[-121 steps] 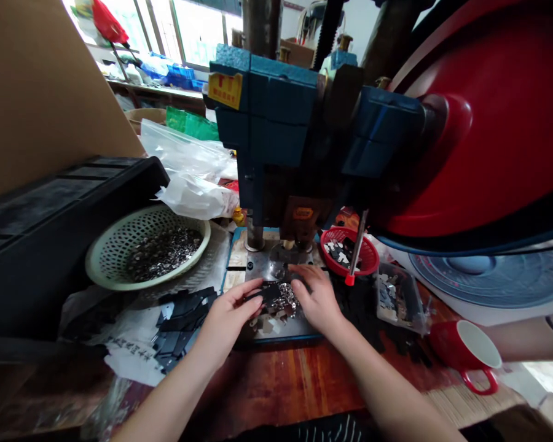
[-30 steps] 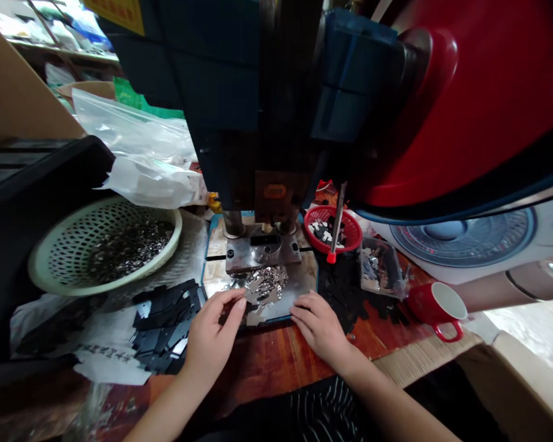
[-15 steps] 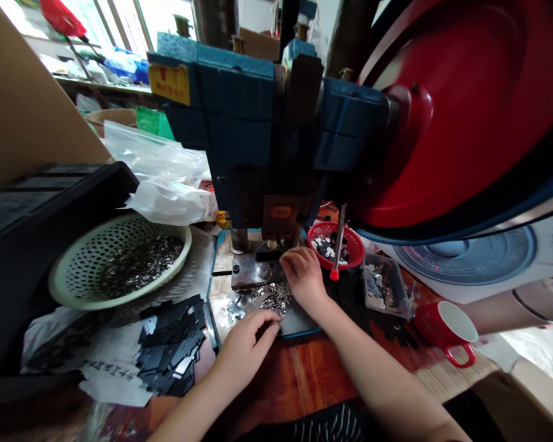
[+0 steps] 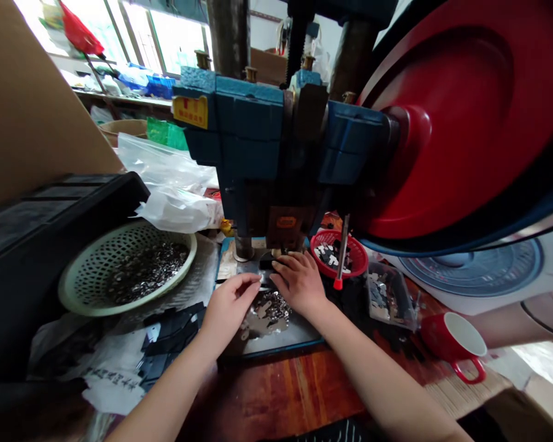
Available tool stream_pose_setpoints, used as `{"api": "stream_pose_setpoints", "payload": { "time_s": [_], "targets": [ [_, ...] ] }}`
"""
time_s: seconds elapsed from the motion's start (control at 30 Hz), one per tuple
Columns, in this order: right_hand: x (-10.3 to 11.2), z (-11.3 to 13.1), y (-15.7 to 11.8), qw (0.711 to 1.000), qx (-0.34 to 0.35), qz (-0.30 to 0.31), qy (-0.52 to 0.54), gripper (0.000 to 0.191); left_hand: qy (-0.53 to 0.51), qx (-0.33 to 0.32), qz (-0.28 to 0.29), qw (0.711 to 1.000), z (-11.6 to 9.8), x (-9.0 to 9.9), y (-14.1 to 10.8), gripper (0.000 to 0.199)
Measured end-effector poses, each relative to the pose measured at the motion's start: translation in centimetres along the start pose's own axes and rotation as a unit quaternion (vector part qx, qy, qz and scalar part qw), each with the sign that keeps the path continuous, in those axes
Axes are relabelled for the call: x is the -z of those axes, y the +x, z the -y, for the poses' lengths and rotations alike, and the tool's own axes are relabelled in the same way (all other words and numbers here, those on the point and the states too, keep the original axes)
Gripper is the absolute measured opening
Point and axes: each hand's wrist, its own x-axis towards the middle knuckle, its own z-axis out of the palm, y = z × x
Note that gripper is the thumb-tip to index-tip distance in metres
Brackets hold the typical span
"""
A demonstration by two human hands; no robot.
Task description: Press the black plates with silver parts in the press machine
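Observation:
My left hand (image 4: 228,313) is at the front left of the press's metal die block (image 4: 246,268), thumb and index finger pinched together. Whatever sits between those fingertips is too small to make out. At the die's right side, my right hand (image 4: 301,285) has its fingers stretched out and slightly apart, reaching beneath the press head (image 4: 286,224); its fingertips are partly hidden against the dark tooling. Below both hands, a heap of small shiny metal pieces (image 4: 274,310) lies on the metal base plate (image 4: 288,342).
A pale green basket (image 4: 76,285) of small metal parts stands left, near dark flat plates (image 4: 170,337). To the right are a red basket (image 4: 363,261), a clear plastic box (image 4: 403,307) and a red mug (image 4: 437,337). A big red flywheel (image 4: 465,123) overhangs the right.
My left hand has moved up and away from me, from the plate's front edge to the die. My right hand's fingers have spread out leftward over the die. The camera view has shifted slightly.

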Motion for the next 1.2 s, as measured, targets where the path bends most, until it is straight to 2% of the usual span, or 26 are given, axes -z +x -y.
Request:
{"api": "stream_pose_setpoints", "payload": {
  "time_s": [0.1,0.2,0.37,0.63,0.93,1.2],
  "targets": [
    [-0.3,-0.4,-0.4,0.999,-0.031,0.007,0.042,0.032,0.01,-0.016,-0.031,0.999,-0.6,-0.6,1.9,0.027],
    [-0.8,-1.1,-0.8,0.994,-0.068,-0.016,0.09,0.035,0.044,-0.027,-0.044,0.998,-0.9,-1.3,3.2,0.027],
    [-0.9,-1.7,-1.3,0.995,-0.044,-0.03,0.08,0.032,0.088,-0.047,-0.061,0.993,-0.6,-2.4,4.4,0.023],
    [-0.2,-1.3,-0.8,0.999,-0.026,0.005,0.026,0.03,0.147,-0.079,-0.093,0.982,0.3,-2.6,4.9,0.018],
    [0.3,-0.3,-0.1,0.998,0.002,-0.004,-0.066,0.03,0.16,-0.076,-0.092,0.98,1.0,-3.0,5.3,0.019],
    [0.4,-0.9,-0.3,1.0,-0.023,0.007,-0.001,0.03,0.159,-0.085,-0.102,0.978,0.5,-3.0,5.0,0.018]
  ]
}}
